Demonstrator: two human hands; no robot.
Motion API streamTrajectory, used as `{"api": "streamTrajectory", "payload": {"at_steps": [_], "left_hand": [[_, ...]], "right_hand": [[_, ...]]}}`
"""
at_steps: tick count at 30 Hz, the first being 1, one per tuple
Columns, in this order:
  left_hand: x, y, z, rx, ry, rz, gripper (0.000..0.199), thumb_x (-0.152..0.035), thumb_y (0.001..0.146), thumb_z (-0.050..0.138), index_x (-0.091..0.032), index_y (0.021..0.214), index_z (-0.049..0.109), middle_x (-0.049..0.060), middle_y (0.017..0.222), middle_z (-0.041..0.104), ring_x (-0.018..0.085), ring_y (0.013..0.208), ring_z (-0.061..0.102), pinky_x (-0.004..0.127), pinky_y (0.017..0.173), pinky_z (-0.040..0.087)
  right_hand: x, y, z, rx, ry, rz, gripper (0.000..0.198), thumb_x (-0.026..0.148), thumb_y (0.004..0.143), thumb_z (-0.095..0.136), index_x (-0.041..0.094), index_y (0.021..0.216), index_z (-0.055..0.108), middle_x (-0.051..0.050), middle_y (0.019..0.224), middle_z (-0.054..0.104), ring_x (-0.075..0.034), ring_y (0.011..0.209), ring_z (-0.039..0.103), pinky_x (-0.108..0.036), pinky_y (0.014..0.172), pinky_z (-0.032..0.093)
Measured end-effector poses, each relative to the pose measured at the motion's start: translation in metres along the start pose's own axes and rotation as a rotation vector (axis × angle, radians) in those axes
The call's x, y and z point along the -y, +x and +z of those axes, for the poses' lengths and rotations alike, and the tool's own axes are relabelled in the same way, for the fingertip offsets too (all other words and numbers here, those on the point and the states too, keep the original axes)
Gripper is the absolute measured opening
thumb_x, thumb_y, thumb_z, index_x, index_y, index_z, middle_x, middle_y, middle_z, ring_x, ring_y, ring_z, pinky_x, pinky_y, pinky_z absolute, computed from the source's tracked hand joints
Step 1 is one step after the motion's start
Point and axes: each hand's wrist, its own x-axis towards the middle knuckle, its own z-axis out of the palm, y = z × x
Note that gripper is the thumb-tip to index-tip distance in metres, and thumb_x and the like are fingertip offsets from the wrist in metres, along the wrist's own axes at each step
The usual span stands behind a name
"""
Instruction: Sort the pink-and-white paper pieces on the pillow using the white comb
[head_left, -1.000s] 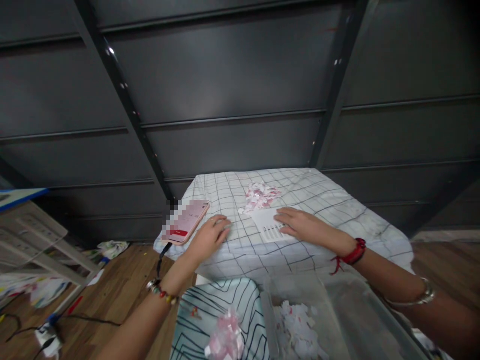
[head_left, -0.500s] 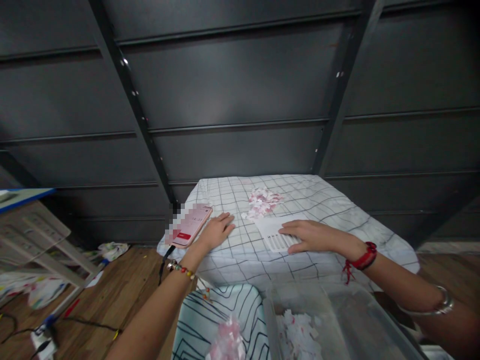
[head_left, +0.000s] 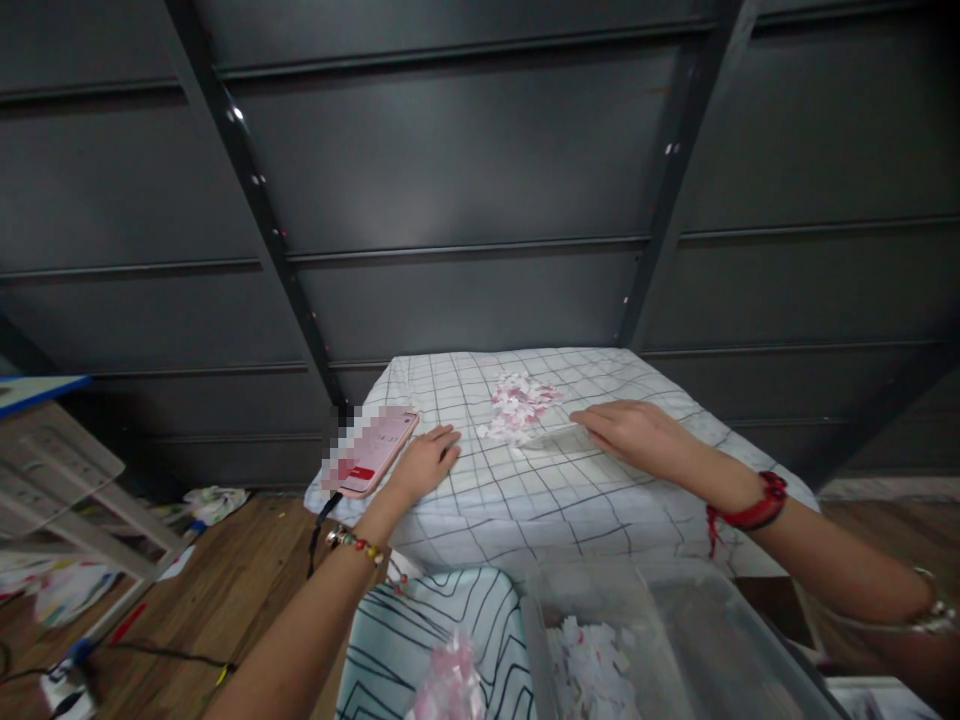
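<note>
My left hand [head_left: 427,462] lies flat on the white checked cloth [head_left: 480,480], fingers stretched, beside a pink-cased phone [head_left: 384,455]. It holds nothing. My right hand [head_left: 637,435] grips a thin white slotted card [head_left: 555,438], now seen almost edge-on, so its slots do not show. The card's left edge is close to a small heap of white and pink paper scraps [head_left: 521,400]; I cannot tell if they touch. My right thumb is hidden behind the hand.
Below the table's front edge are a patterned tray [head_left: 420,600] with a pink clear bag [head_left: 450,680] and a clear plastic bin [head_left: 675,620] with white scraps [head_left: 592,665]. A black cable [head_left: 315,530] runs from the phone. Dark metal panels [head_left: 450,160] stand behind.
My right hand has lifted slightly away from me and tipped the white slotted card from nearly flat to nearly edge-on. My left hand stays flat on the cloth. The view has shifted slightly.
</note>
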Motion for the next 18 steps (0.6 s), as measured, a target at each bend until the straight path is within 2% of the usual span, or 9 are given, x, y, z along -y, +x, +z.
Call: {"api": "streamTrajectory", "payload": {"at_steps": [5, 8, 14, 18], "left_hand": [[0.001, -0.001, 0.002, -0.037, -0.020, -0.003, 0.036, -0.027, 0.091, 0.038, -0.013, 0.117, 0.059, 0.009, 0.127, 0.056, 0.020, 0.121, 0.049, 0.034, 0.105, 0.034], [0.003, 0.000, 0.003, -0.050, -0.035, -0.009, 0.035, -0.026, 0.090, 0.039, -0.014, 0.115, 0.059, 0.009, 0.126, 0.057, 0.019, 0.119, 0.051, 0.034, 0.104, 0.036], [0.001, 0.000, 0.002, -0.052, -0.046, -0.035, 0.034, -0.024, 0.089, 0.040, -0.012, 0.113, 0.061, 0.011, 0.124, 0.058, 0.020, 0.118, 0.051, 0.031, 0.104, 0.036], [-0.002, 0.000, 0.000, -0.048, -0.045, -0.054, 0.033, -0.023, 0.089, 0.040, -0.013, 0.112, 0.061, 0.009, 0.124, 0.058, 0.019, 0.117, 0.052, 0.031, 0.104, 0.037]], "right_hand": [[-0.019, 0.014, 0.006, -0.071, 0.067, 0.028, 0.036, 0.008, 0.084, 0.035, 0.018, 0.108, 0.060, -0.006, 0.099, 0.068, -0.015, 0.091, 0.062, -0.030, 0.081, 0.050], [-0.020, 0.014, 0.003, -0.127, 0.067, 0.061, 0.040, 0.005, 0.081, 0.035, 0.018, 0.109, 0.060, -0.006, 0.098, 0.068, -0.015, 0.090, 0.062, -0.030, 0.081, 0.050], [-0.011, 0.005, -0.006, -0.082, -0.022, 0.000, 0.048, 0.000, 0.074, 0.035, 0.019, 0.111, 0.060, -0.005, 0.089, 0.067, -0.016, 0.083, 0.061, -0.030, 0.075, 0.049], [-0.012, 0.000, -0.003, -0.134, -0.085, 0.039, 0.048, 0.000, 0.073, 0.035, 0.017, 0.110, 0.060, -0.007, 0.090, 0.067, -0.018, 0.083, 0.060, -0.031, 0.075, 0.049]]}}
